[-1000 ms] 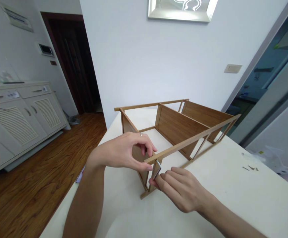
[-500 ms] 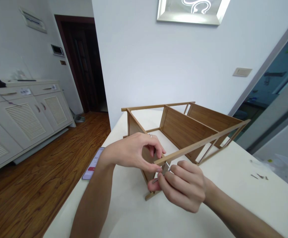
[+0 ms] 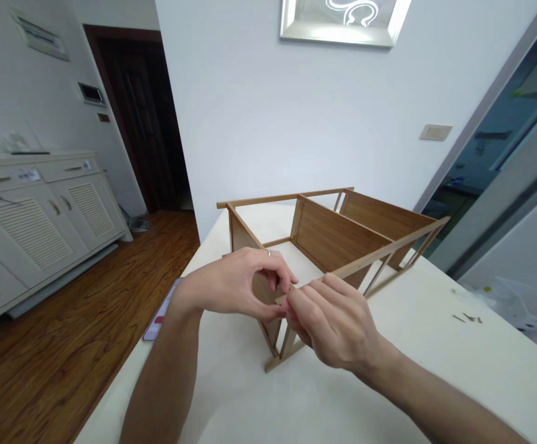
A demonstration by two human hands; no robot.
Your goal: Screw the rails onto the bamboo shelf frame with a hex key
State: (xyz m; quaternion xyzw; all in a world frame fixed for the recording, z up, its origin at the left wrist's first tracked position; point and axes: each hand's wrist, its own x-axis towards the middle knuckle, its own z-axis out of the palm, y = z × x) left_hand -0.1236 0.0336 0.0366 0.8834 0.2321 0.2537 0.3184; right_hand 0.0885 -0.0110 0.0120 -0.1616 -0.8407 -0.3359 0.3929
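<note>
A brown wooden shelf frame [image 3: 342, 231] lies on its side on a white table. My left hand [image 3: 243, 280] is curled around its near corner, thumb and fingertips pinching the end of the upper rail. Against that same corner, my right hand [image 3: 333, 317] is closed, its fingers wrapped and touching the rail end. The bent metal hex key that showed in this hand a moment earlier is now covered by the fingers. Where the two sets of fingertips meet, the joint is mostly hidden.
A phone [image 3: 157, 317] lies at the table's left edge, partly behind my left forearm. Several small screws [image 3: 469, 318] rest on the table [image 3: 388, 382] at right, near a clear plastic bag [image 3: 504, 299]. Behind stands a wall; a white cabinet [image 3: 32, 216] is at left.
My right hand has turned over and moved up onto the rail end, covering the hex key that showed before. The left hand keeps its pinch. The whole view has shifted slightly.
</note>
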